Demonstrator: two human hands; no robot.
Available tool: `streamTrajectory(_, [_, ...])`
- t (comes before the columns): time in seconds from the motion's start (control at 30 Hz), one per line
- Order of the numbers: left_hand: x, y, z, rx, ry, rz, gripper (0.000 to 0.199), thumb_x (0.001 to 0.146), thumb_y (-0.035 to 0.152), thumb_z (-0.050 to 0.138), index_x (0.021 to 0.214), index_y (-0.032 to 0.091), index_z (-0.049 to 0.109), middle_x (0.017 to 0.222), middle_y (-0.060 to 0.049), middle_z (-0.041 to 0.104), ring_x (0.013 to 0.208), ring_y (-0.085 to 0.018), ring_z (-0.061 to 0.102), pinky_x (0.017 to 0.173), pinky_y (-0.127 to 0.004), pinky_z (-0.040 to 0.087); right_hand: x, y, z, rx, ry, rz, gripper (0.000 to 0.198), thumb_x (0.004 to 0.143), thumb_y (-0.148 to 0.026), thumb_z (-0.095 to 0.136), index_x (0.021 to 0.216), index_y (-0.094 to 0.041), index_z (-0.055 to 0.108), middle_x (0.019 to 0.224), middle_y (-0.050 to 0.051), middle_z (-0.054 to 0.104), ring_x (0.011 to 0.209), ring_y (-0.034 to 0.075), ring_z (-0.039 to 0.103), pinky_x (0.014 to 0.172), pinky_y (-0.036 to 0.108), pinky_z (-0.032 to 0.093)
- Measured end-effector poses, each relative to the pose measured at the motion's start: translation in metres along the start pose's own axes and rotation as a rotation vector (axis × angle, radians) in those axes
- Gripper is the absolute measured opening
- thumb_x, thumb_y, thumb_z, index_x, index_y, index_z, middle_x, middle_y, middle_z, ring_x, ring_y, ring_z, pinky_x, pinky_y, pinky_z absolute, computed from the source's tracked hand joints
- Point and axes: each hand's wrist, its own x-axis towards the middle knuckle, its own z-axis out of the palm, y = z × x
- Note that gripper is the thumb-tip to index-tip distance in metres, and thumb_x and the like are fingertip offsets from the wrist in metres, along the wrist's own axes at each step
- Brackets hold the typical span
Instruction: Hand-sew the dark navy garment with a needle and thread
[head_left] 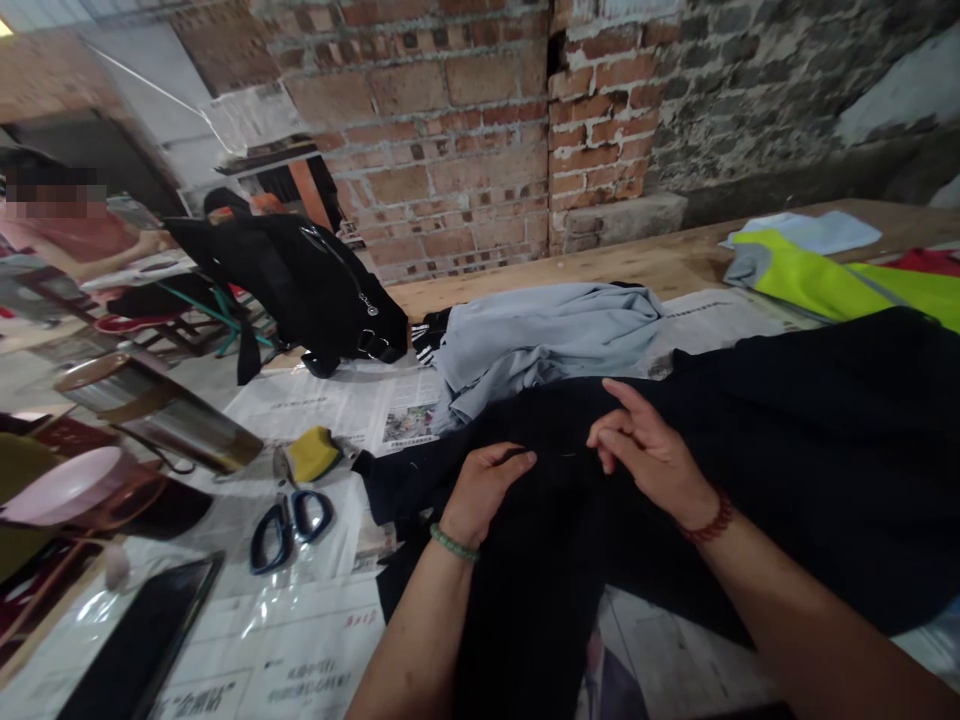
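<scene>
Dark navy, nearly black cloth (525, 560) spreads across the newspaper-covered table in front of me. My left hand (484, 485), with a green bead bracelet, pinches a fold of it between thumb and fingers. To its right, my right hand (649, 450), with a red bracelet, hovers just over the cloth. Its index finger points out while the thumb presses against the curled fingers; whatever is between them is too small to make out. A short pale line, perhaps thread (577, 455), shows on the cloth between both hands. Scissors (289, 530) with dark blue handles lie left of my left hand.
A yellow sponge-like piece (313, 453) lies by the scissors. Leftward are a steel flask (161, 405), a pink bowl (71, 485) and a phone (146, 640). Behind are a black bag (300, 285), grey cloth (547, 330) and a yellow-green garment (810, 270). A person (75, 235) sits far left.
</scene>
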Motion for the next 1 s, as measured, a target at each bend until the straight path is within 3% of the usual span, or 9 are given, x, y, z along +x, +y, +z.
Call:
streamTrajectory(0.07, [0.000,-0.001,0.000,0.014,-0.003,0.003,0.018,0.057,0.028,0.070,0.068,0.014,0.068,0.058,0.001,0.063,0.049,-0.008,0.052,0.046,-0.018,0.039,-0.003,-0.008,0.004,-0.084,-0.138,0.023,0.038,0.082,-0.024,0.043,0.120,-0.026,0.040,0.074,-0.002,0.060,0.050,0.007,0.051,0.052,0.021,0.043])
streamTrajectory(0.17, [0.001,-0.002,0.001,0.044,0.008,0.027,0.018,0.057,0.027,0.070,0.071,0.015,0.069,0.060,0.002,0.064,0.051,-0.008,0.052,0.050,-0.017,0.039,-0.006,-0.019,0.008,-0.292,-0.272,0.003,0.017,0.080,-0.022,0.045,0.089,-0.022,0.060,0.069,-0.001,0.061,0.058,0.009,0.055,0.057,0.020,0.041])
streamTrajectory(0.3, [0.002,-0.003,0.003,0.075,0.039,0.060,0.016,0.057,0.026,0.070,0.069,0.015,0.069,0.060,0.002,0.064,0.052,-0.007,0.052,0.051,-0.017,0.039,-0.007,-0.024,0.011,-0.470,-0.363,0.027,0.014,0.077,-0.020,0.046,0.070,-0.020,0.059,0.067,-0.002,0.060,0.062,0.010,0.055,0.059,0.021,0.038])
streamTrajectory(0.53, [0.003,-0.004,0.004,0.131,0.049,0.082,0.021,0.057,0.029,0.070,0.074,0.015,0.070,0.063,0.000,0.065,0.053,-0.009,0.054,0.050,-0.019,0.041,-0.004,-0.015,0.007,-0.613,-0.413,0.160,0.019,0.080,-0.025,0.042,0.073,-0.021,0.059,0.056,-0.003,0.058,0.054,0.010,0.053,0.053,0.021,0.033])
streamTrajectory(1.0, [0.000,-0.004,0.004,0.260,0.041,0.200,0.019,0.061,0.030,0.067,0.077,0.019,0.071,0.071,0.000,0.068,0.061,-0.012,0.058,0.057,-0.021,0.045,-0.003,-0.015,0.010,-0.558,-0.420,0.189,0.018,0.081,-0.026,0.041,0.074,-0.022,0.058,0.057,-0.004,0.056,0.054,0.009,0.051,0.053,0.020,0.033])
